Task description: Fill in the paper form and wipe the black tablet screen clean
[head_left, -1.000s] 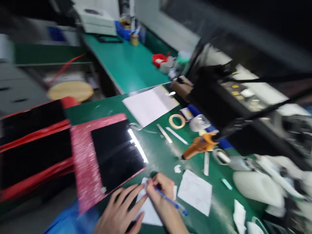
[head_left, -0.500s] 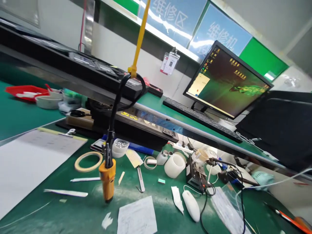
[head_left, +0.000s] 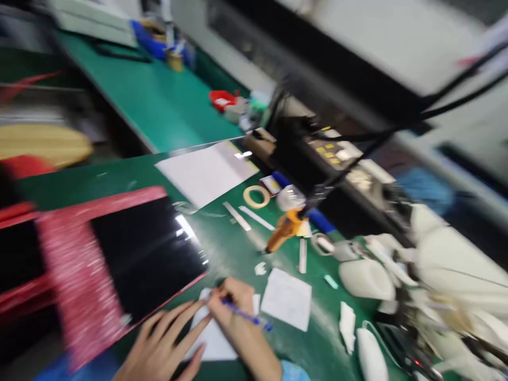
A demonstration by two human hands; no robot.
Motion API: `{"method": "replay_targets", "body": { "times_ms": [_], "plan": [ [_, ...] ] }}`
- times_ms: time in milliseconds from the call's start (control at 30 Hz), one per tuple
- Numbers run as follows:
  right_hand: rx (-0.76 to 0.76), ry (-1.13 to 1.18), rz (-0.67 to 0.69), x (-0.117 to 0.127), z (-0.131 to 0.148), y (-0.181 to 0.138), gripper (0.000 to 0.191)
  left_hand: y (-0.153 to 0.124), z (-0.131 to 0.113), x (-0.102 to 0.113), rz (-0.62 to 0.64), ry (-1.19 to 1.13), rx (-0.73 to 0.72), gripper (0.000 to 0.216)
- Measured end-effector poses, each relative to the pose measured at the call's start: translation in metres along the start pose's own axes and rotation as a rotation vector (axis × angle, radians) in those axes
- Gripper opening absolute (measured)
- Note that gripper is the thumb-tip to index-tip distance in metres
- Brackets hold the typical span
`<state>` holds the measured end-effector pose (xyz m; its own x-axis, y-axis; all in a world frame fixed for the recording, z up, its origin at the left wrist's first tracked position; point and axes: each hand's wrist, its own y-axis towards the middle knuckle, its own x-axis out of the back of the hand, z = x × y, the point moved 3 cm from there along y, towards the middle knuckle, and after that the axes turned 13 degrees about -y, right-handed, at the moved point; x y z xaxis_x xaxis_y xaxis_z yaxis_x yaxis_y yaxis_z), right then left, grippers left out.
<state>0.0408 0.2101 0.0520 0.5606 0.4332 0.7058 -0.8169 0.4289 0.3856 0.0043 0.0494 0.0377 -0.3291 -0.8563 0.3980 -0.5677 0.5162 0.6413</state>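
Head view, blurred by motion: in the lower middle of the frame, a blue pen (head_left: pixel 246 316) is pinched between the thumb and fingers of the right hand (head_left: pixel 235 302), its rear end pointed toward the lower right. By the left hand (head_left: pixel 164 341), spread flat with the fingers fanned, a white sheet (head_left: pixel 216 338) is partly covered, and it seems to be pinned by them against the green table (head_left: pixel 228 251). The pen's tip is hidden by the fingers, so whether ink is being laid down cannot be told; from the grip and posture, writing near the sheet's top edge is judged to be the step in hand. For any further stroke, the paper would need to be kept steady by the left hand and the tip guided lightly by the right, with the line left uncovered. Just to the right, a second sheet (head_left: pixel 288 299) is left untouched. At left of centre, a dark panel (head_left: pixel 143 259) is laid on pink wrap (head_left: pixel 75 275), close enough that it could be brushed by a careless sweep of the left fingers.
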Motion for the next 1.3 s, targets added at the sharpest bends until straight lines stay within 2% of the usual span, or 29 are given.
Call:
{"method": "replay_targets", "body": {
  "times_ms": [100, 233, 367, 533, 633, 933, 1067, 1200, 1300],
  "plan": [
    [-0.041, 0.110, 0.119, 0.002, -0.009, 0.007, 0.040, 0.004, -0.006, 0.008, 0.157, 0.096, -0.023, 0.028],
    [-0.062, 0.176, 0.174, -0.001, -0.018, 0.003, 0.042, 0.012, -0.002, 0.016, 0.229, 0.126, 0.004, 0.029],
    [-0.068, 0.162, 0.169, 0.001, -0.016, 0.001, 0.041, 0.012, -0.004, 0.017, 0.240, 0.142, 0.013, 0.027],
    [0.035, 0.101, 0.099, 0.003, -0.011, 0.006, 0.042, 0.011, -0.004, 0.016, 0.257, 0.149, -0.002, 0.030],
    [0.048, 0.091, 0.081, 0.004, -0.010, 0.008, 0.042, 0.011, -0.003, 0.016, 0.264, 0.152, 0.006, 0.031],
    [-0.010, 0.109, 0.104, 0.004, -0.012, 0.007, 0.042, 0.008, -0.001, 0.014, 0.282, 0.145, 0.006, 0.031],
    [-0.078, 0.166, 0.134, 0.005, -0.014, 0.005, 0.042, 0.007, 0.000, 0.013, 0.286, 0.137, 0.015, 0.030],
    [-0.186, 0.261, 0.077, 0.010, -0.018, 0.001, 0.042, 0.008, -0.001, 0.013, 0.286, 0.130, 0.016, 0.027],
    [-0.219, 0.253, 0.083, 0.012, -0.021, -0.003, 0.044, 0.009, -0.001, 0.014, 0.280, 0.130, 0.012, 0.027]
  ]
}}
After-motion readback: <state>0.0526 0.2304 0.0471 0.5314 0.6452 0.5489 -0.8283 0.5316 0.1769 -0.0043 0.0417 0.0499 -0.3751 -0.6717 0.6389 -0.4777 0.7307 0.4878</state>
